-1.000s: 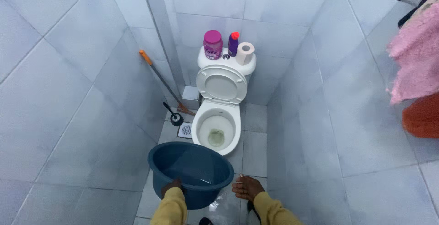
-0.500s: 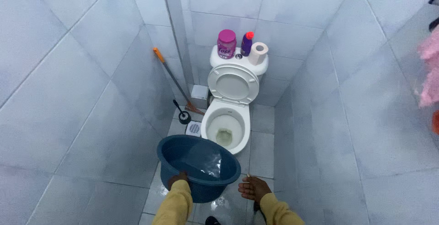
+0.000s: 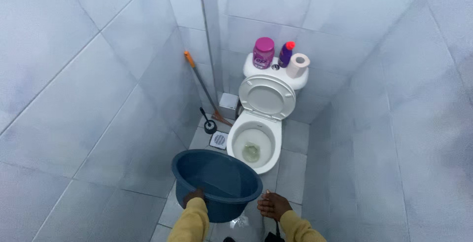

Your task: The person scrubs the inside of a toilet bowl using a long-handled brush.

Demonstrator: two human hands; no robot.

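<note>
Long mustard-yellow sleeves were worn on both arms, seen down at the 6 o'clock edge of the view. The fabric looked soft and a bit bunched, ending at the wrists. The left hand (image 3: pixel 194 196) and right hand (image 3: pixel 274 205) were left bare, no gloves, rings or watch made out.
</note>
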